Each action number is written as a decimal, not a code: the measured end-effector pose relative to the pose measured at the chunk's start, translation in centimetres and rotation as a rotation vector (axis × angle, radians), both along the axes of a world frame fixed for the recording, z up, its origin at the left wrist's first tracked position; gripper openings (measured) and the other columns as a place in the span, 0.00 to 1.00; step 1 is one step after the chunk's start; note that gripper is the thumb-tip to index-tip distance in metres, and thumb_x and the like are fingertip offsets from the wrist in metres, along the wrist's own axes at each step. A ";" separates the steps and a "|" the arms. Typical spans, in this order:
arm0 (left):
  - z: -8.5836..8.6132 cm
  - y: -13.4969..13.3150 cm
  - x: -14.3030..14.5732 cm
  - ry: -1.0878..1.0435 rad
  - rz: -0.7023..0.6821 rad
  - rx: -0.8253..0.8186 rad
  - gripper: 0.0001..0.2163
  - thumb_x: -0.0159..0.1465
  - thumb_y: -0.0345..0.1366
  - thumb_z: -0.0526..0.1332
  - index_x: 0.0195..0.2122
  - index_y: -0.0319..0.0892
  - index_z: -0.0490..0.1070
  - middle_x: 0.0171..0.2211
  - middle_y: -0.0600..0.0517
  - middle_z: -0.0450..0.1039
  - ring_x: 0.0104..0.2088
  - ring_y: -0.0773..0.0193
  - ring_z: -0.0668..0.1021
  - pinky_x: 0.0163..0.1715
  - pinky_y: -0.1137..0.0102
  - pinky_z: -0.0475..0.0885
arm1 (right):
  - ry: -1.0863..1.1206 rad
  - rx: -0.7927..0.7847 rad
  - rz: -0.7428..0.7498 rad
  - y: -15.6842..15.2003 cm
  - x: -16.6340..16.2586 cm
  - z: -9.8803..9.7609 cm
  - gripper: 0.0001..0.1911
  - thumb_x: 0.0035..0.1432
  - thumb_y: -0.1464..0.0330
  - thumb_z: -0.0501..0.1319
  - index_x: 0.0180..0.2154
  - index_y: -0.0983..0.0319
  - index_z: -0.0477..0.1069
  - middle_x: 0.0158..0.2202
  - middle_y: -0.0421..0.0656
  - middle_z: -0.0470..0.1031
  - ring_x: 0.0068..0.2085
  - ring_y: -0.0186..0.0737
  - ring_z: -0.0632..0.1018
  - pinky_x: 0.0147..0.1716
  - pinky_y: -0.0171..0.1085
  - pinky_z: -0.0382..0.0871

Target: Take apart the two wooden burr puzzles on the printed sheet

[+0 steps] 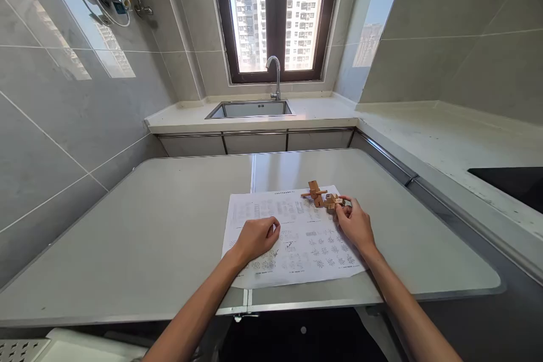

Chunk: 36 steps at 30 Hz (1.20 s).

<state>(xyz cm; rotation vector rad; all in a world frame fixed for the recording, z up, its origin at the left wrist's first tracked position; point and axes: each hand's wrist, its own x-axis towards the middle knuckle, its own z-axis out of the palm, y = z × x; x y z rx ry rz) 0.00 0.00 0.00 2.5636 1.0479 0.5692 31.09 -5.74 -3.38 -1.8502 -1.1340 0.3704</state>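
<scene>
A sheet of white paper printed with small line diagrams lies on the table under both hands. My left hand rests on the paper's left part, its fingers curled in; no object shows in them. At the paper's upper right, my right hand has thumb and fingertips around a small wooden puzzle piece. Just left of those fingertips sits a cluster of notched wooden pieces. Beside it is a brown wooden assembly with crossing bars. How these pieces join is too small to tell.
The pale folding table has a seam down its middle. Behind it, a white counter holds a steel sink and a faucet under a window. Another counter runs along the right, with a dark panel.
</scene>
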 end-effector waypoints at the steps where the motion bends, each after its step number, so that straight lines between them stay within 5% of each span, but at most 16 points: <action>1: 0.0 0.0 0.0 0.001 -0.002 0.000 0.08 0.71 0.36 0.56 0.39 0.45 0.74 0.25 0.57 0.75 0.25 0.67 0.76 0.28 0.71 0.62 | 0.003 -0.001 0.000 0.0 0.0 0.0 0.23 0.65 0.53 0.55 0.54 0.59 0.71 0.24 0.37 0.77 0.29 0.46 0.80 0.32 0.39 0.67; 36: 0.0 0.0 0.1 0.001 -0.010 0.005 0.08 0.71 0.37 0.55 0.39 0.45 0.74 0.25 0.56 0.75 0.25 0.67 0.75 0.29 0.71 0.63 | 0.034 0.005 0.018 0.0 -0.1 0.3 0.24 0.64 0.50 0.57 0.50 0.60 0.72 0.24 0.40 0.80 0.27 0.47 0.80 0.36 0.42 0.70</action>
